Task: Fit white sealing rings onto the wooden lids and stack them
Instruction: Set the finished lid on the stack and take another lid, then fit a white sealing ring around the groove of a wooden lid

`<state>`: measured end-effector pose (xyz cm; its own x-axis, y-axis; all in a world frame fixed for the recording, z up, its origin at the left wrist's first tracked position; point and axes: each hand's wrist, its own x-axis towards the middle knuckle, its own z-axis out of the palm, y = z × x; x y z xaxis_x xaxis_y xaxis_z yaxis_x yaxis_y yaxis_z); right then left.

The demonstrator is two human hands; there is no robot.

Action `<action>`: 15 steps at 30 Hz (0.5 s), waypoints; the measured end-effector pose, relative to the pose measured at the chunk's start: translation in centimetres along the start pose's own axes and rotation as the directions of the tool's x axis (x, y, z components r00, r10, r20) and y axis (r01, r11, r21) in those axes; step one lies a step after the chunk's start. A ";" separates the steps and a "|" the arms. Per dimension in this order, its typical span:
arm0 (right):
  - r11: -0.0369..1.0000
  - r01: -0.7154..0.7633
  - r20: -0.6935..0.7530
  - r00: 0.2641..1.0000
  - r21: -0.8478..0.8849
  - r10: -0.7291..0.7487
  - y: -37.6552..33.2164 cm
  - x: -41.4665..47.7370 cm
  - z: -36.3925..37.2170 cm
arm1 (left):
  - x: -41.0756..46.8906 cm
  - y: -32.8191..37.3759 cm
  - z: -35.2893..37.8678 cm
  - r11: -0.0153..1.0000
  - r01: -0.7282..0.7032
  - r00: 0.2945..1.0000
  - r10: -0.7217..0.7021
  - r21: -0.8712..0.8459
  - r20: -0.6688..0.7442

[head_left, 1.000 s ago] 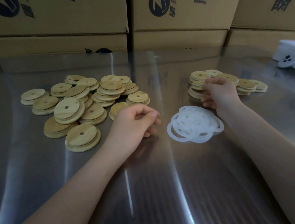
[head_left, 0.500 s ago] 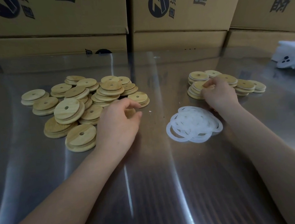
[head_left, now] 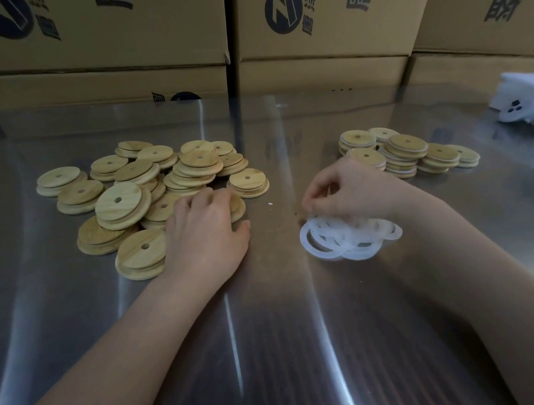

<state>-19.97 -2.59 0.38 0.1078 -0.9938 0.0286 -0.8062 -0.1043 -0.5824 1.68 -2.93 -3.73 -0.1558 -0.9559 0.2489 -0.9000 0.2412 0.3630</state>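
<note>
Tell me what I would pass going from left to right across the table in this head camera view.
Loose wooden lids → white sealing rings → ringed lids → white bundle at the right edge. The hands overlap the piles, so they are left out.

A heap of lids lies on the bench toward its left edge, stacked lids toward its right edge. Rings lie between them, nearer the front. Boxes stand along the back edge.

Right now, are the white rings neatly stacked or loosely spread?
Loosely spread: the white rings overlap in a scattered heap.
</note>
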 end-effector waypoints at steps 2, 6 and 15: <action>0.998 -0.001 0.056 0.998 -0.056 0.004 -0.3 -0.2 0.1 | 0.0 0.0 0.0 1.000 -0.001 1.000 0.001 0.002 -0.001; 0.990 0.032 0.100 0.995 -0.138 -0.019 -0.5 -0.3 0.0 | -0.2 0.2 0.0 1.000 0.001 1.000 -0.001 -0.016 -0.004; 0.990 0.077 0.111 0.992 -0.115 -0.065 -0.3 0.0 0.1 | -0.3 0.7 0.4 0.994 0.019 0.999 -0.023 -0.109 -0.034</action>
<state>-19.63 -2.54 0.48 0.2238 -0.9743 -0.0242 -0.8569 -0.1848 -0.4812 0.89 -2.54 -3.95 -0.1215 -0.9550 0.2707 -0.8531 0.2399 0.4634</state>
